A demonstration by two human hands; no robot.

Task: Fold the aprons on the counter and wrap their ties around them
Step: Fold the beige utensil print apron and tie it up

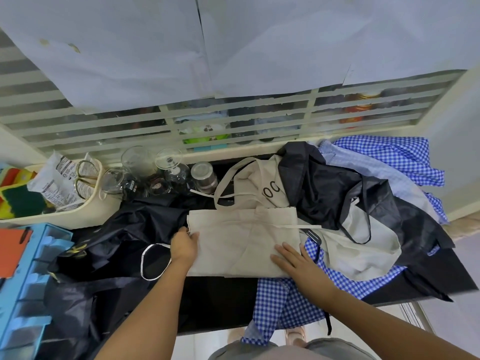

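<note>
A beige apron (241, 237) lies folded into a flat rectangle in the middle of the dark counter (220, 294). Its bib and neck loop (233, 178) stretch toward the back. My left hand (185, 245) grips the apron's left edge, fingers curled round the cloth. My right hand (293, 258) lies flat on its lower right corner, fingers straight. A thin beige tie (309, 226) runs off the fold to the right. A white tie loop (153, 261) lies just left of my left wrist.
Black aprons (335, 196) and blue checked aprons (285, 300) are heaped to the right and front. More black cloth (104, 242) covers the left. Glasses (155, 172) and a steel tin (204, 178) stand at the back. A cream tub (65, 214) and blue rack (28, 281) sit left.
</note>
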